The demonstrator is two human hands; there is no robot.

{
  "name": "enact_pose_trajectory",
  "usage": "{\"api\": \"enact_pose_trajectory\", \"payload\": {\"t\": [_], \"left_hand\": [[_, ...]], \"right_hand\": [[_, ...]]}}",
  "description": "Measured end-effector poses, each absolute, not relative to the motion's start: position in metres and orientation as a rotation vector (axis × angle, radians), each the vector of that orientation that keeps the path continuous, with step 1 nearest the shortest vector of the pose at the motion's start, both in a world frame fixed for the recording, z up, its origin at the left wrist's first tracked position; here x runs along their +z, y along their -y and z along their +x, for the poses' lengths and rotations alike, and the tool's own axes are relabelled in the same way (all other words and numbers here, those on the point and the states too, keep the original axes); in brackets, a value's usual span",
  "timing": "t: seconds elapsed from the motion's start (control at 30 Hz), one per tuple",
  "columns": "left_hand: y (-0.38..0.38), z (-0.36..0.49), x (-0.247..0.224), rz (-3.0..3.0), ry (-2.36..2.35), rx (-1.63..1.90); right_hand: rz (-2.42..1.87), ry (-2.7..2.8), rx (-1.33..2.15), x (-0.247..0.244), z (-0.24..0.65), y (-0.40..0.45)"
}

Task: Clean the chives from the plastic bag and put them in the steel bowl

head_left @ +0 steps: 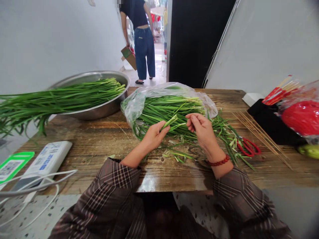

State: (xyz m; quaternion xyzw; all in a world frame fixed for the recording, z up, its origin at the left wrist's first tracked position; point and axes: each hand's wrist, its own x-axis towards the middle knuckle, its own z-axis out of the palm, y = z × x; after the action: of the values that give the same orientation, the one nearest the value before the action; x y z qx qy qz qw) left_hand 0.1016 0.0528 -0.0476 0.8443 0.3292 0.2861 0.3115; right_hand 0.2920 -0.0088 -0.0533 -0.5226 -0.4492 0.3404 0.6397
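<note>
My left hand (pixel 155 135) is closed around a few garlic chives (pixel 171 121), their pale cut ends pointing right. Close by on the right, my right hand (pixel 201 127) has its thumb and fingertips pinched together at the tip of one stalk; what is between them is too small to make out. Behind both hands a large pile of garlic chives (pixel 171 104) lies on an opened clear plastic bag (pixel 133 108). Loose trimmings (pixel 180 154) are scattered on the wooden table below and beside my hands.
A metal basin (pixel 99 113) heaped with long chives stands at the left. Red-handled scissors (pixel 249 147), wooden skewers (pixel 261 132) and a black box (pixel 269 122) are on the right. A white power strip (pixel 53 159) with cables lies front left. A person (pixel 143 39) stands in the doorway holding cardboard.
</note>
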Motion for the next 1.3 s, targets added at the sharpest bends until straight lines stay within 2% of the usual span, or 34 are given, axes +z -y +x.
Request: {"api": "enact_pose_trajectory", "payload": {"t": [0.17,0.37,0.47,0.57,0.73,1.0,1.17,1.3], "left_hand": [[-0.054,0.101,-0.048,2.214,-0.890,0.778],[-0.052,0.100,-0.049,2.197,-0.810,0.677],[-0.051,0.101,-0.048,2.272,-0.775,0.624],[-0.053,0.101,-0.048,2.323,-0.832,0.639],[-0.061,0.096,-0.046,2.333,-1.032,0.888],[-0.064,0.074,-0.035,2.602,-1.212,1.522],[-0.061,0.077,-0.040,2.770,-1.186,1.317],[-0.061,0.086,-0.047,2.635,-1.114,1.169]], "right_hand": [[-1.258,1.268,0.628,-0.053,0.292,0.011],[-1.354,1.608,0.211,-0.055,0.283,0.015],[-1.360,1.625,0.194,-0.055,0.284,0.015],[-1.405,1.394,0.249,-0.053,0.294,0.012],[-1.394,1.040,0.315,-0.053,0.324,0.006],[-1.760,1.577,0.146,-0.055,0.342,0.007],[-1.927,1.878,0.163,-0.053,0.342,0.013],[-1.780,1.797,0.180,-0.054,0.343,0.011]]}}
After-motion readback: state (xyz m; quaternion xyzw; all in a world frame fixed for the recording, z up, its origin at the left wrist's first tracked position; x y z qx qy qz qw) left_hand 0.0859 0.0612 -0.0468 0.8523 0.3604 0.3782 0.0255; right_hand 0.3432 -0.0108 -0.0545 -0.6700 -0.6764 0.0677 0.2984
